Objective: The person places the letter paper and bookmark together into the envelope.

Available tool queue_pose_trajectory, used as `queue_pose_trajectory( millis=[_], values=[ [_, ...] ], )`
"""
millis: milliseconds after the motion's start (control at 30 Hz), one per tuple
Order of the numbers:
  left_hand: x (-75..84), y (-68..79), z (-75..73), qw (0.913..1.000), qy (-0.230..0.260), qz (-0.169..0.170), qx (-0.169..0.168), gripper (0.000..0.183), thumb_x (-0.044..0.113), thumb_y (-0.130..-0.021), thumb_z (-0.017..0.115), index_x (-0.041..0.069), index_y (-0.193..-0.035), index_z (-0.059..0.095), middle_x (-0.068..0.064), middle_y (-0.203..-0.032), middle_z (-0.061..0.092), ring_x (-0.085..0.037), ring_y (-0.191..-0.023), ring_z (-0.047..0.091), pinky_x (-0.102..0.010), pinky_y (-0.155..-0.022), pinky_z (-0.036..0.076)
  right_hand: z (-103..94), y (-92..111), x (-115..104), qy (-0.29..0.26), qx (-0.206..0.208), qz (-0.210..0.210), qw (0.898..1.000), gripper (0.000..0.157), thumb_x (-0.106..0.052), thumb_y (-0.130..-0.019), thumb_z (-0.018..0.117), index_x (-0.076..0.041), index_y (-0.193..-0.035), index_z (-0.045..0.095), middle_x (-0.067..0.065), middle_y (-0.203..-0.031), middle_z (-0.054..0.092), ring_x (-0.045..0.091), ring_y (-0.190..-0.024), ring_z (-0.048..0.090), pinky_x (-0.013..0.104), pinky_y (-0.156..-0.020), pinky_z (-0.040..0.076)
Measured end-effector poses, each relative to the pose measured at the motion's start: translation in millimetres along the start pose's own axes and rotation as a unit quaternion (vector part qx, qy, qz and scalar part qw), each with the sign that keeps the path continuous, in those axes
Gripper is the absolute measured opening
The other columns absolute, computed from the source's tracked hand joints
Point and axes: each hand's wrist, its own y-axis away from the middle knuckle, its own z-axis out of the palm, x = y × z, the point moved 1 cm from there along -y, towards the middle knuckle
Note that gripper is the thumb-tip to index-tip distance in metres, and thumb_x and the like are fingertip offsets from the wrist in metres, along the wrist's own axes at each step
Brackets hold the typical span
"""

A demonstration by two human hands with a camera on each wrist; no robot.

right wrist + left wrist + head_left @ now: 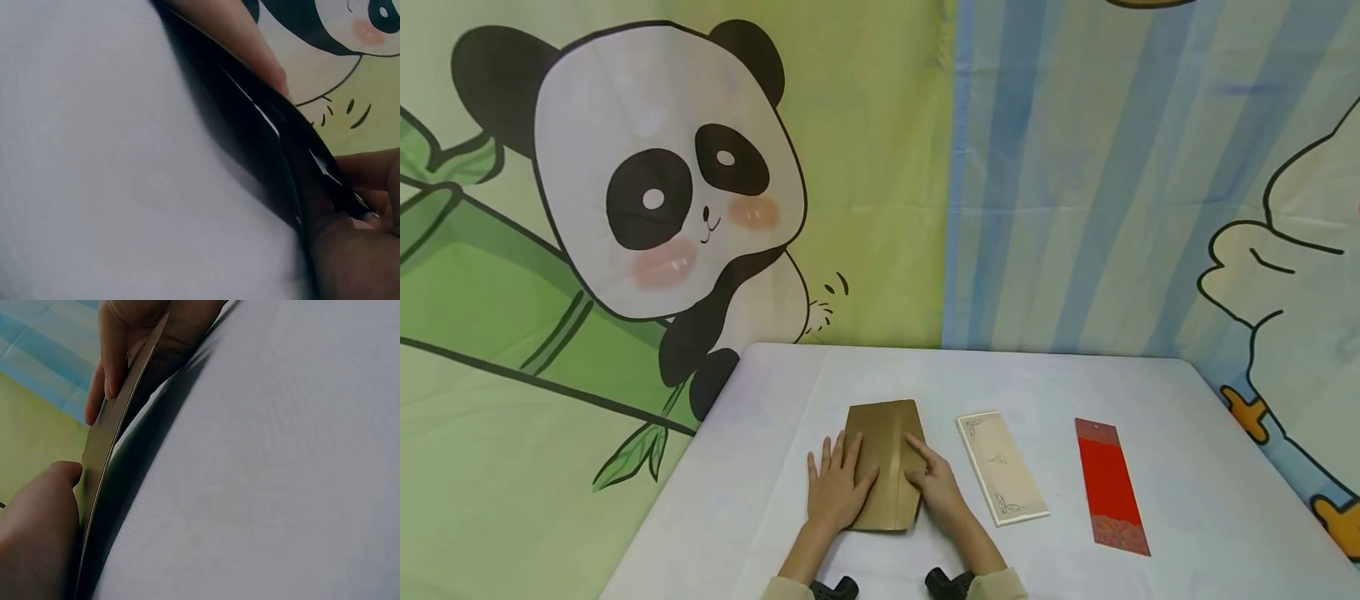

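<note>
A gold-brown folded paper sheet (pixel 883 508) lies on the white table, a crease running down its right part. My left hand (pixel 837 492) rests on its left side, fingers spread and straight. With my right hand (pixel 936 483) I pinch its right edge, index finger on top. The left wrist view shows the brown sheet (pixel 106 447) edge-on and slightly bowed, with the right hand (pixel 140 340) gripping the far side. In the right wrist view, the right thumb reaches under the sheet's raised, dark edge (pixel 250 112), and the layers stand apart there.
To the right of the brown sheet lies a cream card (pixel 1002 467) with ornamented corners. Farther right is a red strip (pixel 1112 487) with patterned ends. The white table (pixel 1217 500) meets a cartoon-printed curtain (pixel 880 167) at its back.
</note>
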Motion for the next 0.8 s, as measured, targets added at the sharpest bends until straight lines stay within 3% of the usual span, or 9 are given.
queue_pose_trajectory(
  millis=[167,267,500,800],
  values=[
    [6.5,0.4,-0.3,0.9996,0.026,0.012,-0.002,0.070,0.061,-0.088,0.039,0.020,-0.144,0.035,-0.015,-0.148,0.026,-0.038,-0.136,0.017,-0.059,-0.103,0.007,-9.1,6.8,1.2,-0.123,-0.065,0.042,0.989,0.069,0.011,-0.084,0.045,-0.007,-0.146,0.023,0.029,-0.146,0.018,0.039,-0.125,0.036,0.041,-0.093,0.041],
    [14.2,0.2,-1.5,0.9989,0.045,0.013,-0.002,0.079,0.068,-0.082,0.042,0.020,-0.144,0.034,-0.018,-0.148,0.024,-0.040,-0.135,0.018,-0.059,-0.103,0.008,-13.3,10.4,0.7,-0.163,-0.087,0.054,0.981,0.072,0.013,-0.085,0.041,-0.012,-0.149,0.017,0.027,-0.148,0.011,0.039,-0.123,0.039,0.041,-0.088,0.044],
    [30.4,-0.9,-0.2,0.9974,0.071,0.015,0.005,0.102,0.081,-0.067,0.046,0.020,-0.146,0.029,-0.024,-0.150,0.013,-0.042,-0.134,0.017,-0.056,-0.104,0.016,-19.3,16.1,-0.4,-0.185,-0.111,0.039,0.976,0.077,0.015,-0.087,0.038,-0.021,-0.150,0.011,0.019,-0.152,-0.003,0.042,-0.125,0.035,0.044,-0.089,0.043],
    [35.9,0.2,2.7,0.9946,0.097,0.017,0.033,0.095,0.073,-0.069,0.055,0.018,-0.144,0.035,-0.022,-0.150,0.013,-0.044,-0.129,0.027,-0.054,-0.088,0.040,-23.8,18.0,-1.2,-0.199,-0.113,0.029,0.973,0.079,0.018,-0.086,0.037,-0.019,-0.150,0.010,0.018,-0.152,-0.002,0.040,-0.128,0.030,0.044,-0.090,0.042]
  ],
)
